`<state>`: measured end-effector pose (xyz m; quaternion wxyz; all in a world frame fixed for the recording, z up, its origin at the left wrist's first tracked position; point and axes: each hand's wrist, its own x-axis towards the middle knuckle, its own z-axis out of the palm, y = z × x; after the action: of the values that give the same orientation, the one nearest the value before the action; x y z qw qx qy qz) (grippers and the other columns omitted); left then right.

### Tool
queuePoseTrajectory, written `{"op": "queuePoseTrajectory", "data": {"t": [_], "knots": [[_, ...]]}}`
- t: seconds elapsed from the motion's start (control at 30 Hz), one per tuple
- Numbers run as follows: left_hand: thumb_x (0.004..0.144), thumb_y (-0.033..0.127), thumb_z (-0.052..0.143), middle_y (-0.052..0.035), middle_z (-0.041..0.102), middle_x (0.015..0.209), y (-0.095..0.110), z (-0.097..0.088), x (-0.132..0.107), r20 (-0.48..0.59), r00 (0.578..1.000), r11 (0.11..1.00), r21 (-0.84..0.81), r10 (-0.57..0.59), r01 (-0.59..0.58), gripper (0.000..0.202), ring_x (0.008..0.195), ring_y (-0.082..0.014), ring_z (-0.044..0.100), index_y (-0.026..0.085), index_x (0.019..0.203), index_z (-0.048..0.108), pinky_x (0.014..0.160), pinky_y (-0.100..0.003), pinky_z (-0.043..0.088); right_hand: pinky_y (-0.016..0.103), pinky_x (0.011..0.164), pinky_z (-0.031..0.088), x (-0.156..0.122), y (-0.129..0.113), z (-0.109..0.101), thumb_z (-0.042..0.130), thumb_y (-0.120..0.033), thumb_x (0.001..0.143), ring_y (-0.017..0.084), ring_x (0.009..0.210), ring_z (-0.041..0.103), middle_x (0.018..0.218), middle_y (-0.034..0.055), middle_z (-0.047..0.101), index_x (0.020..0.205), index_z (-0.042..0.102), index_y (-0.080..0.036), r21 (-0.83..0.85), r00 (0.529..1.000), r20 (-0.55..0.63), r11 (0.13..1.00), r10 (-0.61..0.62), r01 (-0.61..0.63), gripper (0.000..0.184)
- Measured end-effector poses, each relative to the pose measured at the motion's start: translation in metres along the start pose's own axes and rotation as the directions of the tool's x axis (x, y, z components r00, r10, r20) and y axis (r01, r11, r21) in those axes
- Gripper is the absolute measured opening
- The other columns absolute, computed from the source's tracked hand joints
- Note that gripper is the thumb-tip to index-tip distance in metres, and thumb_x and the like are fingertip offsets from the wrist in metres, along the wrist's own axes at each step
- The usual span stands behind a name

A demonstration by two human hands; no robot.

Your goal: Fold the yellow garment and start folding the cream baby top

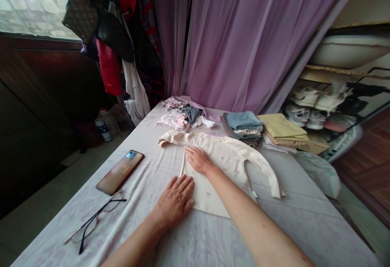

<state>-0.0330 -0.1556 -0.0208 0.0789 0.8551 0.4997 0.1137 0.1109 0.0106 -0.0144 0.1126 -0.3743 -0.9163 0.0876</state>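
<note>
Head view: left hand (173, 202) and right hand (198, 159) lie open and flat on a cream long-sleeved top (222, 173), spread on the worktop (304, 222), with folded clothes (243, 129) just beyond the hands.

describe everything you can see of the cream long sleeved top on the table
The pale cream long-sleeved top looks like a soft, smooth knit. It lies flat and partly folded on the sheet-covered table, with one sleeve stretched out to the right and a small tag showing near it. The far left end is slightly bunched. A small grey mark shows low on the body. The right hand lies flat on it, and the left hand touches its left edge.
</note>
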Motion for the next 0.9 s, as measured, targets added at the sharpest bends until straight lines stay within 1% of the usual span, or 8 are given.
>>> {"op": "queuePoseTrajectory", "data": {"t": [0.2, 0.3, 0.4, 0.5, 0.6, 0.67, 0.77, 0.9], "knots": [[0.096, 0.043, 0.042, -0.0059, 0.043, 0.151, 0.002, 0.000, 0.000, -0.036, 0.999, 0.996, -0.082, -0.032, 0.029, 0.052, 0.142, -0.0268, 0.032, 0.023, 0.144, 0.042, 0.118, -0.050, 0.023, 0.044, 0.115, 0.026, 0.006, -0.001, 0.002, 0.042, -0.022, 0.094, 0.021, 0.137, 0.039, 0.146, 0.0084, 0.049, 0.136, 0.053, -0.019, -0.017, 0.997, -0.023, 0.997, 0.075, -0.075, 0.043], [0.095, 0.040, 0.045, -0.0055, 0.047, 0.148, 0.001, -0.001, 0.000, -0.057, 0.998, 0.992, -0.124, -0.041, 0.033, 0.049, 0.141, -0.0260, 0.034, 0.025, 0.142, 0.045, 0.118, -0.050, 0.023, 0.044, 0.114, 0.028, -0.003, -0.008, 0.002, 0.043, -0.024, 0.094, 0.022, 0.136, 0.040, 0.147, 0.0103, 0.047, 0.136, 0.053, -0.018, -0.011, 0.998, -0.011, 0.998, 0.059, -0.059, 0.043], [0.095, 0.040, 0.045, -0.0057, 0.046, 0.148, 0.001, -0.004, -0.001, -0.028, 0.999, 0.991, -0.129, -0.046, 0.042, 0.049, 0.141, -0.0262, 0.034, 0.024, 0.142, 0.045, 0.118, -0.050, 0.023, 0.045, 0.113, 0.027, -0.010, -0.015, 0.002, 0.044, -0.028, 0.095, 0.022, 0.137, 0.038, 0.148, 0.0105, 0.045, 0.137, 0.052, -0.020, -0.018, 0.999, -0.021, 0.999, 0.044, -0.044, 0.043], [0.095, 0.043, 0.046, -0.0060, 0.044, 0.150, 0.002, -0.006, -0.001, -0.015, 0.999, 0.994, -0.101, -0.041, 0.039, 0.052, 0.142, -0.0266, 0.033, 0.024, 0.143, 0.043, 0.118, -0.049, 0.022, 0.047, 0.113, 0.026, -0.012, -0.020, -0.002, 0.044, -0.030, 0.096, 0.023, 0.138, 0.036, 0.149, 0.0099, 0.044, 0.137, 0.052, -0.022, -0.031, 0.991, -0.012, 0.991, 0.131, -0.132, 0.043], [0.094, 0.048, 0.045, -0.0072, 0.044, 0.150, 0.003, -0.007, -0.001, -0.019, 0.999, 0.996, -0.078, -0.036, 0.034, 0.055, 0.141, -0.0270, 0.033, 0.023, 0.144, 0.043, 0.118, -0.049, 0.021, 0.043, 0.112, 0.029, -0.022, -0.026, -0.009, 0.043, -0.028, 0.096, 0.022, 0.136, 0.039, 0.148, 0.0114, 0.045, 0.141, 0.047, -0.019, -0.009, 0.982, -0.009, 0.982, 0.188, -0.188, 0.046], [0.095, 0.051, 0.043, -0.0080, 0.044, 0.150, 0.002, -0.007, -0.001, -0.013, 0.999, 0.997, -0.068, -0.030, 0.029, 0.057, 0.141, -0.0272, 0.033, 0.022, 0.144, 0.042, 0.117, -0.049, 0.021, 0.043, 0.112, 0.029, -0.042, -0.028, -0.013, 0.043, -0.028, 0.096, 0.022, 0.137, 0.038, 0.148, 0.0124, 0.044, 0.143, 0.044, -0.018, -0.005, 0.983, -0.034, 0.984, 0.180, -0.180, 0.049], [0.095, 0.052, 0.042, -0.0075, 0.044, 0.150, -0.002, -0.004, 0.000, -0.012, 1.000, 0.999, -0.045, -0.017, 0.016, 0.057, 0.141, -0.0273, 0.033, 0.024, 0.144, 0.043, 0.117, -0.050, 0.022, 0.048, 0.114, 0.024, -0.092, -0.025, -0.016, 0.044, -0.032, 0.096, 0.025, 0.139, 0.035, 0.150, 0.0123, 0.041, 0.141, 0.047, -0.021, -0.038, 0.984, -0.067, 0.985, 0.166, -0.168, 0.047], [0.095, 0.049, 0.043, -0.0055, 0.042, 0.151, -0.005, -0.001, 0.002, -0.002, 1.000, 1.000, -0.002, -0.013, 0.013, 0.051, 0.141, -0.0278, 0.032, 0.030, 0.143, 0.046, 0.116, -0.051, 0.022, 0.053, 0.114, 0.023, -0.163, -0.006, -0.021, 0.046, -0.036, 0.095, 0.028, 0.140, 0.033, 0.151, 0.0137, 0.041, 0.139, 0.049, -0.021, -0.085, 0.953, -0.105, 0.952, 0.286, -0.295, 0.047]]}}
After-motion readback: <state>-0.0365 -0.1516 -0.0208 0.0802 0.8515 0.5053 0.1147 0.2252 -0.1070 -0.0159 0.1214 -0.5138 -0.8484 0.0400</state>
